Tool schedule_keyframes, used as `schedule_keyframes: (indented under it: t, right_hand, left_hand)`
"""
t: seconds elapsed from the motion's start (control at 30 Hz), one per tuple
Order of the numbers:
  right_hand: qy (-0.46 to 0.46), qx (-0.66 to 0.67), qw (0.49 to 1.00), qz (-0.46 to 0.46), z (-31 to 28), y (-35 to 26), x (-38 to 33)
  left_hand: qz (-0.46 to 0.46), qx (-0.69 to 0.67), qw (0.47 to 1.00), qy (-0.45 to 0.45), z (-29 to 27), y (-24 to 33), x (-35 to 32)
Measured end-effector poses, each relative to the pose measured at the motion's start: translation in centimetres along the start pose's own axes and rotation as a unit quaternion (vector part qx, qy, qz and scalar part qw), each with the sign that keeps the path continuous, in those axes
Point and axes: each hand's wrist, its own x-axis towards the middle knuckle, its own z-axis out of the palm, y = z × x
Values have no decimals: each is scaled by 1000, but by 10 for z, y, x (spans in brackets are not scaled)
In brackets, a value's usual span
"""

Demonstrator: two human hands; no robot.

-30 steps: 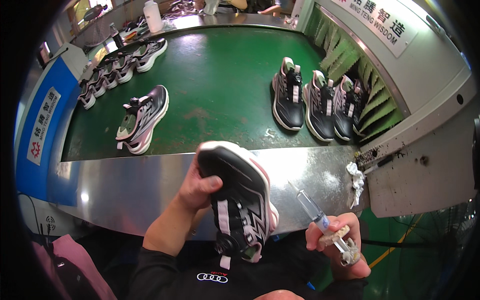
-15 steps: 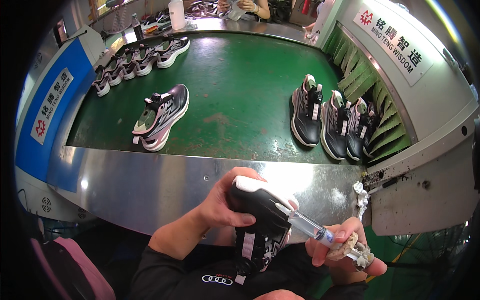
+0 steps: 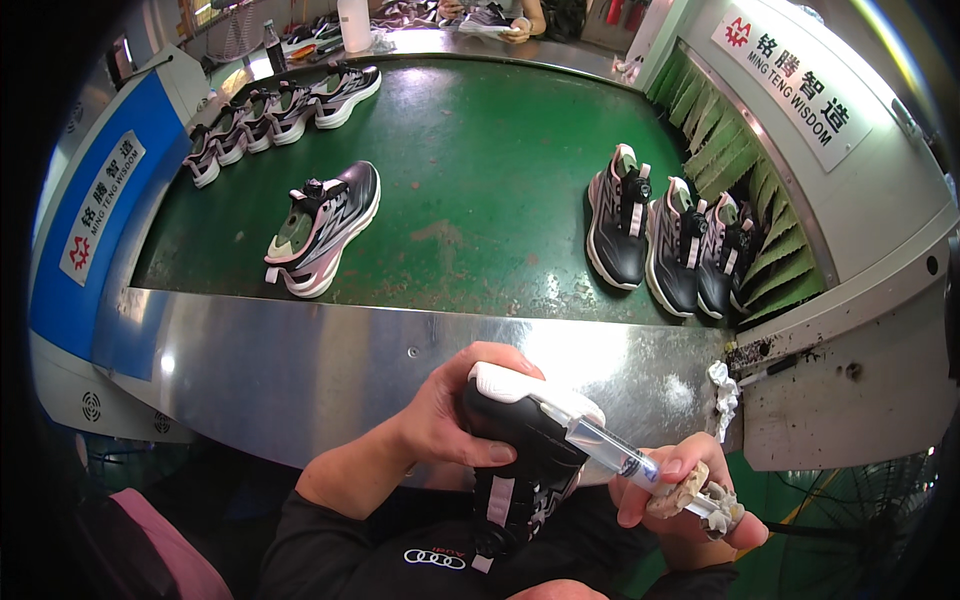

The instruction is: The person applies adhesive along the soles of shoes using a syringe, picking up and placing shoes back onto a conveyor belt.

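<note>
My left hand [image 3: 455, 410] is closed around the toe end of a black sneaker [image 3: 520, 425], held toe up with its white sole turned away from me. A pink tab and a dark dial closure show lower on the shoe. In my right hand [image 3: 685, 485] is a clear plastic syringe [image 3: 607, 446], its plunger end wrapped in lumpy, crusted whitish material. The syringe tip meets the seam where the white sole joins the black upper; the very tip is hard to make out. My right thumb rests at the plunger end.
A metal ledge [image 3: 260, 345] edges a green conveyor belt [image 3: 450, 200]. One pink-and-black sneaker [image 3: 325, 230] stands on its left; several sneakers [image 3: 617, 225] stand by the green strip curtain [image 3: 715, 130]. More line the far left. Crumpled white tissue [image 3: 722, 400] lies at the ledge's right. Another person's hand [image 3: 518, 30] is beyond.
The syringe tip has moved closer to the sole seam and now touches it. The held sneaker has shifted slightly. At the far side, the other person's hands have moved.
</note>
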Motion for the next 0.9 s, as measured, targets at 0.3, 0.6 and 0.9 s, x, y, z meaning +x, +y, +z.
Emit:
schedule_keyframes:
  t: [0.3, 0.6, 0.9]
  right_hand:
    - [-8, -23, 1000, 10, -2, -3, -1]
    - [2, -41, 999, -4, -11, 1, -12]
    - [24, -59, 998, -5, -18, 6, -23]
  left_hand:
    - [-13, -8, 1000, 21, -4, 1, -1]
    - [-20, -17, 997, 76, -5, 1, 0]
    - [-51, -92, 986, 127, -12, 0, 0]
